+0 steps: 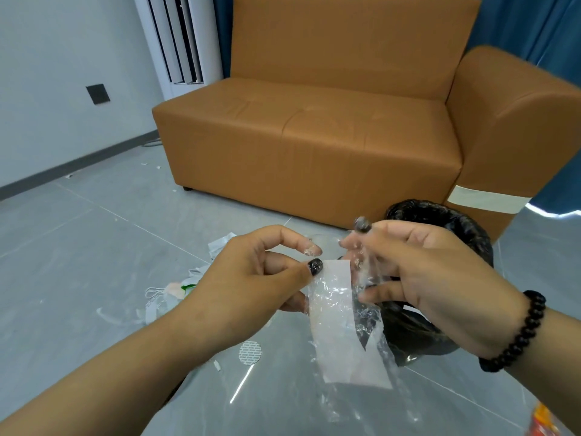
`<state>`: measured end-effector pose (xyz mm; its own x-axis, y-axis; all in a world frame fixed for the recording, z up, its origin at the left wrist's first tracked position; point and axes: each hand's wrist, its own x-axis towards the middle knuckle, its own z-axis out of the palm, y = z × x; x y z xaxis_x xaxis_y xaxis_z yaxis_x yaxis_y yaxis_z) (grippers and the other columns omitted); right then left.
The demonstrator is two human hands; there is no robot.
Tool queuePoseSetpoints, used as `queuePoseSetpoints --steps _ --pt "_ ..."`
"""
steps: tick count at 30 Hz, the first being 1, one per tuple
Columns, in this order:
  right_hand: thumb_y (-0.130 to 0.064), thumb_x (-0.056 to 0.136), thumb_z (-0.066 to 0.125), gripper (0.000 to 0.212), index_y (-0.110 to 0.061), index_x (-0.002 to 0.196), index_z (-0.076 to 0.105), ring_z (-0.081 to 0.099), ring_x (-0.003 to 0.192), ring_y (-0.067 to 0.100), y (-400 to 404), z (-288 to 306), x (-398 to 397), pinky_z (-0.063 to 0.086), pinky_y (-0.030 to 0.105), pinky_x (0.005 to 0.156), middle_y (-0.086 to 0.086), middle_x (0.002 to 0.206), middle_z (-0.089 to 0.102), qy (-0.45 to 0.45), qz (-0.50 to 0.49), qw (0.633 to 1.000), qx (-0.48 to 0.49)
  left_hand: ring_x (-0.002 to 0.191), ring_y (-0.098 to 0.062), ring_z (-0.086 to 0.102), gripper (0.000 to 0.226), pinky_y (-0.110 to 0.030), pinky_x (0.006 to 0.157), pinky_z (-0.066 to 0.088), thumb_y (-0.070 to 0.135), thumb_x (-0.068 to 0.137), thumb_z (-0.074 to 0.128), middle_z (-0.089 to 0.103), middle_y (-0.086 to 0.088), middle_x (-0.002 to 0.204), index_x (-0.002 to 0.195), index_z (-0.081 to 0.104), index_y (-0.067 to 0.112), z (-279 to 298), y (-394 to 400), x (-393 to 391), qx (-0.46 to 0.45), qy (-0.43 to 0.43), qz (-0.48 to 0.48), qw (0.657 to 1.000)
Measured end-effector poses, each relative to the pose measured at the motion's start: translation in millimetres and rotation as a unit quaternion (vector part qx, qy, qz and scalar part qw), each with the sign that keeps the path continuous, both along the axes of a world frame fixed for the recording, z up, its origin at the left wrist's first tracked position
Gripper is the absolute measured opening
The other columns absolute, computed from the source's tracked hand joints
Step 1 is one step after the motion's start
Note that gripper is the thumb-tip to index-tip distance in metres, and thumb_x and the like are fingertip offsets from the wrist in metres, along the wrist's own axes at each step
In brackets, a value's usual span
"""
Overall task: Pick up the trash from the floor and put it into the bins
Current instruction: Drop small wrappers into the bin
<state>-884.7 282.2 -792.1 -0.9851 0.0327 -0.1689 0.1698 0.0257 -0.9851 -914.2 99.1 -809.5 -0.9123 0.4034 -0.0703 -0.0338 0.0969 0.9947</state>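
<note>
A clear crinkled plastic wrapper with a white strip (pixel 342 322) hangs between both my hands, above the floor. My left hand (pixel 251 278) pinches its upper left edge with thumb and fingers. My right hand (pixel 424 278), with a black bead bracelet on the wrist, grips the wrapper's crumpled top right part. Right behind it stands a bin lined with a black bag (pixel 446 221), mostly hidden by my right hand. More paper and plastic scraps (pixel 176 294) lie on the grey floor under my left forearm.
An orange sofa (pixel 314 136) stands close behind the bin, its armrest (pixel 518 121) at the right. A round white sticker (pixel 250 352) lies on the floor tiles. A red-orange wrapper (pixel 544 420) shows at the bottom right corner. A white standing unit (pixel 179 42) is by the left wall.
</note>
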Motion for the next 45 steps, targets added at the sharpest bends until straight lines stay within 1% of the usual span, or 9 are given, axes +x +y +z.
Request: queuePoseSetpoints --steps 4,8,14,19,21,30,35,38,45 --pt "-0.01 0.091 0.05 0.024 -0.002 0.09 0.073 0.06 0.059 0.014 -1 1 -5 0.055 0.03 0.051 0.013 0.083 0.07 -0.017 0.031 0.997 -0.064 0.049 -0.013 0.062 0.006 -0.02 0.055 0.051 0.007 0.088 0.064 0.068 -0.003 0.058 0.093 0.065 0.009 3 -6 0 -0.008 0.004 0.014 1.0" --pt "-0.019 0.072 0.063 0.025 -0.014 0.093 0.076 0.061 0.074 0.017 1 2 -6 0.056 0.027 0.058 0.012 0.095 0.072 0.003 0.103 0.994 -0.035 0.048 -0.011 0.06 0.006 -0.019 0.055 0.05 0.006 0.087 0.064 0.066 -0.002 0.057 0.091 0.065 0.01 1 -10 -3 -0.023 0.014 0.022 0.999" --pt "-0.018 0.064 0.067 0.03 -0.011 0.092 0.076 0.06 0.065 0.011 -1 1 -7 0.056 0.026 0.055 0.013 0.093 0.072 -0.009 0.11 0.993 -0.034 0.047 -0.01 0.059 0.008 -0.018 0.053 0.049 0.003 0.086 0.064 0.066 -0.004 0.057 0.088 0.065 0.01 2 -9 -4 -0.013 0.013 0.005 1.0" --pt "-0.015 0.076 0.052 0.035 -0.004 0.102 0.072 0.059 0.091 0.031 6 5 -10 0.06 0.036 0.067 0.015 0.107 0.071 -0.035 0.136 0.987 -0.079 0.044 -0.011 0.056 0.003 -0.017 0.051 0.048 0.007 0.087 0.064 0.065 -0.001 0.055 0.087 0.064 0.01 -1 -7 -6 -0.005 0.007 0.047 0.999" --pt "-0.009 0.075 0.052 0.035 -0.005 0.104 0.072 0.062 0.093 0.03 5 7 -8 0.06 0.037 0.071 0.015 0.111 0.069 -0.031 0.156 0.984 -0.082 0.044 -0.011 0.053 0.002 -0.018 0.051 0.047 0.01 0.087 0.065 0.062 0.001 0.052 0.086 0.064 0.011 -5 -7 -8 -0.008 0.01 0.067 0.998" --pt "-0.014 0.054 0.074 0.044 -0.004 0.097 0.07 0.069 0.072 0.021 1 2 -6 0.059 0.028 0.058 0.015 0.091 0.073 -0.009 0.091 0.996 -0.015 0.047 -0.013 0.057 0.004 -0.019 0.054 0.051 0.006 0.087 0.063 0.062 -0.001 0.053 0.084 0.062 0.009 -6 -3 -3 -0.003 0.019 0.042 0.999" --pt "-0.017 0.051 0.075 0.041 -0.005 0.089 0.07 0.066 0.066 0.018 0 2 -5 0.057 0.026 0.052 0.013 0.079 0.071 0.007 0.065 0.998 0.005 0.048 -0.015 0.062 0.02 -0.021 0.055 0.052 0.027 0.089 0.055 0.064 0.003 0.059 0.086 0.064 0.009 -3 0 0 0.034 0.0 0.014 0.999" --pt "-0.017 0.053 0.076 0.031 -0.005 0.082 0.069 0.063 0.062 0.017 -2 1 -4 0.054 0.025 0.048 0.009 0.07 0.067 0.023 0.051 0.998 0.014 0.049 -0.015 0.061 0.035 -0.025 0.058 0.054 0.041 0.074 0.058 0.062 0.002 0.063 0.09 0.065 0.011 0 -1 1 0.044 -0.018 -0.007 0.999" --pt "-0.018 0.054 0.075 0.024 -0.007 0.073 0.066 0.059 0.057 0.014 -5 -3 -4 0.05 0.022 0.045 0.003 0.067 0.063 0.052 0.045 0.997 0.018 0.046 -0.016 0.06 0.005 -0.025 0.054 0.052 0.016 0.09 0.058 0.066 -0.003 0.061 0.088 0.06 0.012 -2 1 4 0.026 -0.019 -0.004 0.999"
